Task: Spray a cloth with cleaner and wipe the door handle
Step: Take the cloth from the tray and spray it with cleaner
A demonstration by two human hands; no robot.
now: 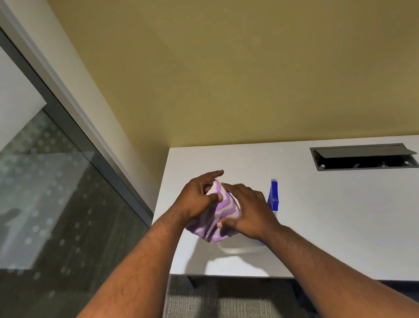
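Note:
A purple and white striped cloth [220, 214] is bunched between both my hands above the near left corner of the white desk [350, 213]. My left hand [198, 196] grips its upper left part, with the index finger stretched out over the top. My right hand [250, 211] holds its right and lower side. Just right of my right hand stands a spray bottle; its blue trigger head [273, 195] shows, and its clear body [240, 245] is partly hidden under my wrist. No door handle is in view.
A glass panel with a grey metal frame [63, 119] runs along the left. A yellow wall stands behind the desk. An open grey cable hatch [363, 158] is set in the desk at the right. Grey carpet [223, 312] lies below the desk edge.

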